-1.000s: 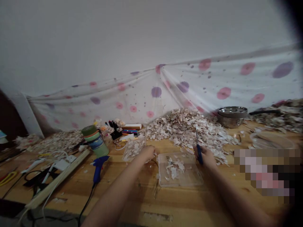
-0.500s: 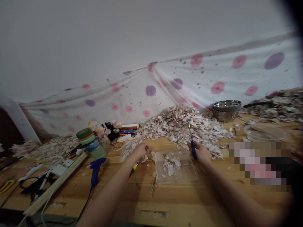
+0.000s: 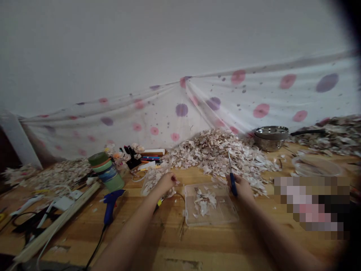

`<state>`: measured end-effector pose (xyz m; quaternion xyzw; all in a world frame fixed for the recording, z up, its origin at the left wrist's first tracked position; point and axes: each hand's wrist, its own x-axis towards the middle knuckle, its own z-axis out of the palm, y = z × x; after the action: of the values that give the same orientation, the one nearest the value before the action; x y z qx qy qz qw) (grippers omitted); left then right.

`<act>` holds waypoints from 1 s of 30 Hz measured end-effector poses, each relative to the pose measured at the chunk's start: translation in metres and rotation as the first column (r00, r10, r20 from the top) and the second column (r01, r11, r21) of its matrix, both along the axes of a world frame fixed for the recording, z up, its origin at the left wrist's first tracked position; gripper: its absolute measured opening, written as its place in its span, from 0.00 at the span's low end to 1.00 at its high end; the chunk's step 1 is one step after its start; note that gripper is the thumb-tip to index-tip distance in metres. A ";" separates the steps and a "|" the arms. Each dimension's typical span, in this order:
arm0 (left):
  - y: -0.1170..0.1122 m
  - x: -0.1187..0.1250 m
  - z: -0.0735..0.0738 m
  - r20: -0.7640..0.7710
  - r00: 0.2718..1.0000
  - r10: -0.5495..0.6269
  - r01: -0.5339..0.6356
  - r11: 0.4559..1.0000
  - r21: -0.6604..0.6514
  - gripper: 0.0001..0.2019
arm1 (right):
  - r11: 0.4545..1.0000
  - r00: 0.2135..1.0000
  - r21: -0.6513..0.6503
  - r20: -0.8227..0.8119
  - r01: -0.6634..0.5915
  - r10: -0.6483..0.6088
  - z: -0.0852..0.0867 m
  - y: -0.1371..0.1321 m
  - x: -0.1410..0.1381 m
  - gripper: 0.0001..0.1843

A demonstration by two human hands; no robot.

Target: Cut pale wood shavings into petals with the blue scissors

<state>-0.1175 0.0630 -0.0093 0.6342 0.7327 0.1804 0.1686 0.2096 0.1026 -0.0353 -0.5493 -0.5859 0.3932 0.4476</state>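
Compared with a second ago, the left hand (image 3: 168,183) sits slightly farther left of the clear box (image 3: 225,212); the right hand (image 3: 242,189) stays by the box's far right corner, the tool upright in its grip.

Bare table (image 3: 208,244) lies nearest, between the two forearms. Left of the left forearm is a blue glue gun (image 3: 110,209), with a wooden strip (image 3: 60,225) farther left. The clear box lies between the hands and a little nearer than them, a small heap of pale flakes (image 3: 207,203) inside it. The left hand's fingers are bent; whether they pinch a flake is too small to tell. The right hand is closed around the blue handle of a tool (image 3: 233,184), its thin metal end pointing up and away.

Just beyond the left hand is a see-through tub (image 3: 144,187) full of flakes, with a green jar (image 3: 109,176) left of it. Past the right hand spreads a big pile (image 3: 211,150), with steel bowls (image 3: 270,143) to its right. Farthest off, spotted sheeting (image 3: 239,98) hangs along the wall (image 3: 169,41).
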 end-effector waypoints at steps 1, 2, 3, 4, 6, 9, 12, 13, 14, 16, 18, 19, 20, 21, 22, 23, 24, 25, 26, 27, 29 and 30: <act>-0.001 -0.004 0.002 0.010 1.000 0.008 -0.008 1.000 0.019 0.11 | 1.000 1.000 -0.009 0.002 -0.002 0.002 0.001 -0.001 0.000 0.29; -0.001 -0.008 0.003 0.019 1.000 0.017 -0.018 0.999 0.038 0.10 | 1.000 1.000 -0.020 0.006 -0.005 0.005 0.001 -0.001 -0.001 0.28; -0.001 -0.011 0.004 0.029 0.999 0.024 -0.026 0.998 0.056 0.09 | 1.000 1.000 -0.030 0.012 -0.006 0.006 0.002 -0.002 -0.001 0.27; 0.000 -0.014 0.005 0.038 0.999 0.029 -0.031 0.997 0.072 0.08 | 0.999 1.000 -0.038 0.017 -0.006 0.006 0.004 -0.003 -0.001 0.27; 0.004 -0.017 0.007 0.057 0.998 0.025 -0.031 0.995 0.098 0.06 | 0.999 1.000 -0.039 0.026 -0.003 0.004 0.006 -0.004 -0.002 0.26; 0.012 -0.017 0.009 0.097 0.995 -0.023 0.012 0.993 0.116 0.04 | 1.000 0.999 -0.013 0.048 0.006 -0.006 0.009 -0.003 -0.001 0.26; 0.019 -0.014 0.008 0.129 0.988 -0.079 0.064 0.991 0.116 0.09 | 1.000 0.997 -0.007 0.072 0.004 -0.004 0.010 -0.003 -0.001 0.26; 0.022 -0.014 0.006 0.133 0.987 -0.087 0.071 0.990 0.118 0.10 | 1.000 0.997 -0.011 0.078 0.004 -0.004 0.010 -0.003 -0.001 0.26; 0.024 -0.013 0.005 0.134 0.987 -0.089 0.073 0.990 0.120 0.10 | 1.000 0.996 -0.016 0.086 0.010 -0.008 0.012 -0.004 -0.002 0.26; 0.027 -0.014 -0.001 0.125 0.988 -0.089 0.075 0.991 0.113 0.09 | 0.999 0.995 -0.022 0.099 0.029 -0.026 0.015 -0.007 -0.003 0.26; 0.029 -0.016 -0.008 0.109 0.990 -0.089 0.079 0.993 0.086 0.08 | 0.999 0.994 -0.024 0.102 0.044 -0.042 0.019 -0.011 -0.005 0.26; 0.030 -0.017 -0.012 0.100 0.991 -0.090 0.083 0.994 0.067 0.09 | 0.999 0.994 -0.028 0.099 0.047 -0.044 0.020 -0.012 -0.006 0.26; 0.030 -0.018 -0.015 0.090 0.992 -0.092 0.088 0.995 0.045 0.09 | 0.998 0.994 -0.032 0.097 0.046 -0.043 0.021 -0.013 -0.007 0.25; 0.030 -0.018 -0.018 0.078 0.992 -0.094 0.093 0.995 0.024 0.10 | 0.998 0.995 -0.034 0.094 0.045 -0.042 0.021 -0.013 -0.007 0.25; 0.030 -0.018 -0.020 0.066 0.993 -0.097 0.097 0.995 0.004 0.11 | 0.999 0.995 -0.037 0.091 0.039 -0.035 0.020 -0.013 -0.007 0.25; 0.030 -0.017 -0.022 0.053 0.994 -0.101 0.101 0.995 -0.012 0.11 | 0.999 0.996 -0.040 0.089 0.029 -0.026 0.020 -0.012 -0.007 0.25; 0.031 -0.016 -0.023 0.040 0.994 -0.103 0.104 0.994 -0.024 0.11 | 0.999 0.996 -0.041 0.087 0.021 -0.018 0.019 -0.012 -0.006 0.24; 0.031 -0.015 -0.023 0.028 0.994 -0.102 0.103 0.994 -0.028 0.11 | 0.999 0.996 -0.041 0.084 0.017 -0.014 0.019 -0.011 -0.006 0.24; 0.031 -0.014 -0.022 0.017 0.995 -0.098 0.099 0.995 -0.026 0.11 | 0.999 0.996 -0.045 0.083 0.016 -0.012 0.019 -0.011 -0.005 0.24; 0.031 -0.013 -0.020 0.008 0.996 -0.091 0.091 0.996 -0.019 0.11 | 0.999 0.996 -0.049 0.083 0.016 -0.012 0.019 -0.011 -0.005 0.24; 0.030 -0.014 -0.013 -0.006 0.998 -0.069 0.069 0.998 0.010 0.11 | 0.998 0.996 -0.059 0.091 0.024 -0.018 0.021 -0.011 -0.004 0.24; 0.029 -0.016 -0.008 -0.012 0.998 -0.055 0.055 0.998 0.031 0.10 | 0.998 0.995 -0.064 0.097 0.024 -0.018 0.022 -0.011 -0.004 0.24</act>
<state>-0.1333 0.0920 -0.0176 0.6576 0.7130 0.1837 0.1596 0.2056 0.0913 -0.0133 -0.5880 -0.5879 0.3803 0.4049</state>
